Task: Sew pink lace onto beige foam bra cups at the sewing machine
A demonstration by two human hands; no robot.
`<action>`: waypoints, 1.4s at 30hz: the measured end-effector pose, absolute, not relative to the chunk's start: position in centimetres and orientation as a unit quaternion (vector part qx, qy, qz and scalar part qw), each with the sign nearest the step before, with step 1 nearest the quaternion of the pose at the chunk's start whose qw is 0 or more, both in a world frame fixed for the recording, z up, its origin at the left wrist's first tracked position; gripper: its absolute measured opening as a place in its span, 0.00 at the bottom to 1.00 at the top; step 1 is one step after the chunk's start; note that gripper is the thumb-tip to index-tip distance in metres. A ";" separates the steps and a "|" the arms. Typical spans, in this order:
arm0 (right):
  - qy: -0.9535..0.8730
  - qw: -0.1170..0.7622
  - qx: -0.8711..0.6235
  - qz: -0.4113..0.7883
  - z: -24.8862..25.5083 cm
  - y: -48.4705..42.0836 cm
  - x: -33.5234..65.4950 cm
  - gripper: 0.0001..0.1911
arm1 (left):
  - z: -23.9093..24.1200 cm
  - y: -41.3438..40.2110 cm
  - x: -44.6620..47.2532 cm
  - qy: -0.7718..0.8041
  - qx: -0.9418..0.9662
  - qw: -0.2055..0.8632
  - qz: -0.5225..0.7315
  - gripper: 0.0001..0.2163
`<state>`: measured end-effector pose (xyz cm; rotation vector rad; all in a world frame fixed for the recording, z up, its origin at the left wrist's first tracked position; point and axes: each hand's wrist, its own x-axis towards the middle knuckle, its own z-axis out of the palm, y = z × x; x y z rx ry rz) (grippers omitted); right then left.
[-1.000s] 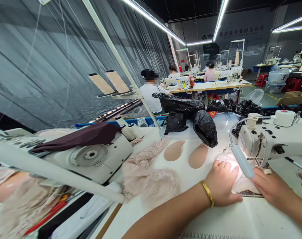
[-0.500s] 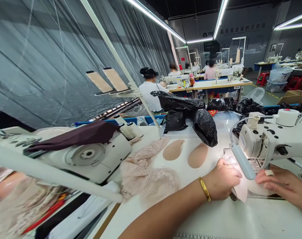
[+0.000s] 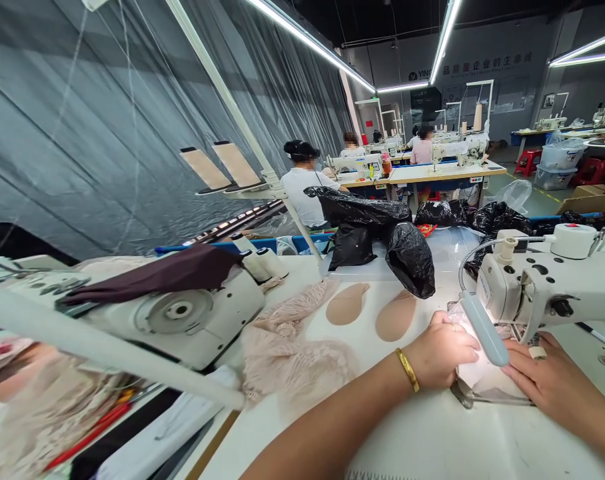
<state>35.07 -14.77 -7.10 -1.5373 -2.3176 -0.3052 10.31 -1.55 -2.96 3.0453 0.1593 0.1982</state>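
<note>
At the sewing machine (image 3: 537,283), pale pink fabric (image 3: 485,381) lies on the lit plate below the head. My left hand (image 3: 445,350), with a gold bangle at the wrist, is closed over the fabric's left side, fingers curled. Flat on the fabric's right side rests my right hand (image 3: 547,373), fingers stretched toward the needle area and a pale band round one finger. A grey lamp (image 3: 485,330) hides part of the work and the fingertips. Two beige teardrop-shaped pieces (image 3: 347,305) lie to the left.
Crumpled beige lace (image 3: 297,360) lies left of my forearm. Black plastic bags (image 3: 410,260) sit at the table's back. A second machine (image 3: 182,313), with dark cloth over it, and a slanted thread stand (image 3: 242,190) occupy the left. People work at tables beyond.
My right hand has moved left and flattened onto the fabric. The pale flap that hung below my left hand now lies flat between the hands. The left hand has shifted slightly up and left.
</note>
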 end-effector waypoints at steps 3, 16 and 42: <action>-0.817 0.174 -0.541 -0.096 -6.9 -14.8 34.8 0.14 | -2.7 -1.4 10.2 0.052 0.994 0.062 0.070 0.15; -0.798 0.197 -0.557 -0.119 -7.5 -15.2 35.5 0.18 | -3.0 -1.1 10.2 0.050 0.992 0.074 0.084 0.12; -0.768 0.256 -0.575 -0.117 -8.2 -15.0 36.2 0.19 | -3.1 -1.5 10.2 0.070 0.991 0.073 0.086 0.09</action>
